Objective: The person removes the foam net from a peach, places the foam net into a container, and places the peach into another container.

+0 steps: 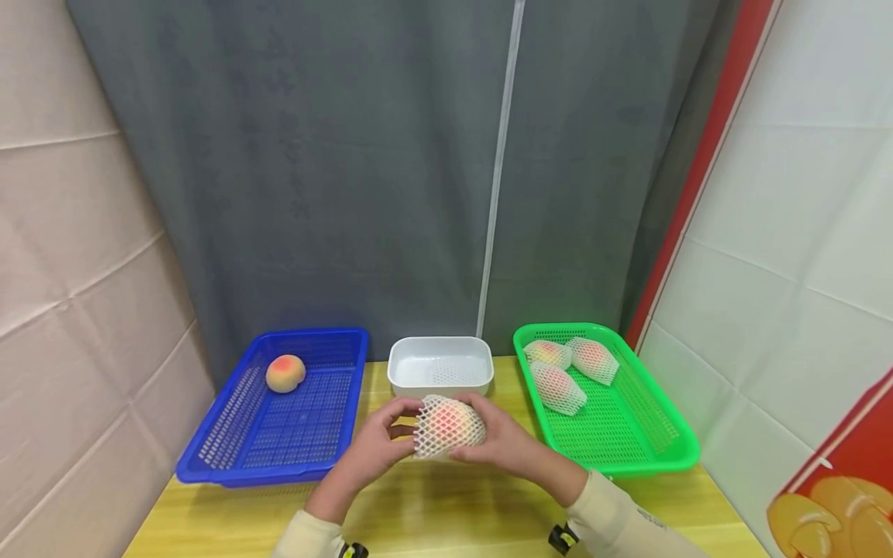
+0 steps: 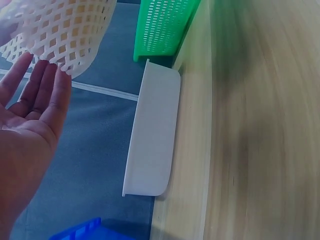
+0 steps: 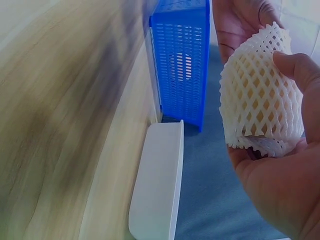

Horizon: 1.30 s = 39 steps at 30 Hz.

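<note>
Between both hands, in front of the white box, is a peach [image 1: 455, 428] inside a white foam net sleeve [image 1: 431, 435]. My right hand [image 1: 508, 443] grips its right end, thumb below and fingers over the top; in the right wrist view, the thumb [image 3: 295, 65] presses on the mesh. At the sleeve's left edge, my left hand [image 1: 377, 446] holds the rim between fingers and thumb. The left wrist view shows these fingertips [image 2: 62, 82] right at the mesh edge, with the peach's far side hidden.
A blue basket [image 1: 272, 474] on the left holds one bare peach [image 1: 284, 373]. On the right, a green basket [image 1: 670, 457] contains several peaches in foam nets [image 1: 593, 359]. The white box [image 1: 441, 390] stands between them at the back of the wooden table [image 1: 446, 519], before a grey curtain [image 1: 335, 194].
</note>
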### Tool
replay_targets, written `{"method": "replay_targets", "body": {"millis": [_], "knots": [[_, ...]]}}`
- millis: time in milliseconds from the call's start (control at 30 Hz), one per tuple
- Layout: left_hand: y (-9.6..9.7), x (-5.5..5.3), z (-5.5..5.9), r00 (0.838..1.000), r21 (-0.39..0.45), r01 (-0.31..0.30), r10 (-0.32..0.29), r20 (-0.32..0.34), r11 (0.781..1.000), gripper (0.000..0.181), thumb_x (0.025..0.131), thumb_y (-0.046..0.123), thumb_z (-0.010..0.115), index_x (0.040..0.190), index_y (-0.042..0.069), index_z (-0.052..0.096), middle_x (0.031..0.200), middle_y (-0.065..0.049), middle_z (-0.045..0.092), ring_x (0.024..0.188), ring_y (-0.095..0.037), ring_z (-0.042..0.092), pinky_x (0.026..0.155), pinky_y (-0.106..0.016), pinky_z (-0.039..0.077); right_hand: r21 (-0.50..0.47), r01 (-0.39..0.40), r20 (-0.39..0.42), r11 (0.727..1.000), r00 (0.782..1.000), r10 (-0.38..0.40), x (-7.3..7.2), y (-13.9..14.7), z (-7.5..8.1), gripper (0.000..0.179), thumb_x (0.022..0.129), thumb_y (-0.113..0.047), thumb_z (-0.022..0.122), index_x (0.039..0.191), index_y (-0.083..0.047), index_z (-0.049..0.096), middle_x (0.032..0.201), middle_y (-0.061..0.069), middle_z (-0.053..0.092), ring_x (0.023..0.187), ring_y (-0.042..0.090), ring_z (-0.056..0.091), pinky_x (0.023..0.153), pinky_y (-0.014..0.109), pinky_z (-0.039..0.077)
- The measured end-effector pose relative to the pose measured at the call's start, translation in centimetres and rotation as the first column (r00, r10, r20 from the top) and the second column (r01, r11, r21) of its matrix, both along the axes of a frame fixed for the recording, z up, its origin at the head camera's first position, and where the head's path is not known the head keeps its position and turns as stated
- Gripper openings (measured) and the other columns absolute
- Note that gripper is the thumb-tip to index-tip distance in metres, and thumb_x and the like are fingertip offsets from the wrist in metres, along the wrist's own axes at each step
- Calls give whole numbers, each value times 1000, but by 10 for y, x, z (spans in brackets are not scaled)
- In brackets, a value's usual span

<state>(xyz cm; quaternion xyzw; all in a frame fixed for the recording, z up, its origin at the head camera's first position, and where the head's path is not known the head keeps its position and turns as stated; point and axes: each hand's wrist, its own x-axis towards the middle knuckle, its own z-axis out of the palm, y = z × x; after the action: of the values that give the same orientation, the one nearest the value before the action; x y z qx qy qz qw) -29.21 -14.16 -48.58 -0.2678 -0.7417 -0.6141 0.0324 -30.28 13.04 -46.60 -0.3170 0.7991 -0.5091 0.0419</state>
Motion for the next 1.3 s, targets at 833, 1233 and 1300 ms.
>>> {"method": "replay_targets", "body": {"millis": [833, 1233, 1300], "knots": [[10, -3, 0, 997, -68, 83, -83, 8, 994, 73, 74, -14, 66, 145, -1, 56, 135, -18, 58, 123, -30, 56, 99, -40, 62, 7, -24, 28, 1000, 999, 24, -1, -4, 4, 78, 84, -24, 98, 150, -14, 59, 133, 1, 69, 118, 18, 66, 103, 34, 54], [13, -4, 3, 998, -107, 67, -66, 15, 992, 68, 83, -3, 79, 146, 8, 57, 134, -11, 61, 125, -25, 59, 106, -38, 57, 11, -27, 8, 1000, 1000, 27, -2, -6, 4, 81, 81, -23, 99, 151, -14, 58, 135, 1, 68, 120, 19, 65, 105, 34, 54], [13, -4, 3, 998, -110, 55, -55, 9, 992, 68, 83, -3, 79, 146, 7, 58, 134, -11, 62, 125, -25, 59, 105, -37, 57, 12, -24, 18, 1000, 1000, 23, -2, -6, 5, 82, 81, -24, 99, 152, -17, 58, 134, -2, 69, 120, 19, 66, 105, 35, 54]]}}
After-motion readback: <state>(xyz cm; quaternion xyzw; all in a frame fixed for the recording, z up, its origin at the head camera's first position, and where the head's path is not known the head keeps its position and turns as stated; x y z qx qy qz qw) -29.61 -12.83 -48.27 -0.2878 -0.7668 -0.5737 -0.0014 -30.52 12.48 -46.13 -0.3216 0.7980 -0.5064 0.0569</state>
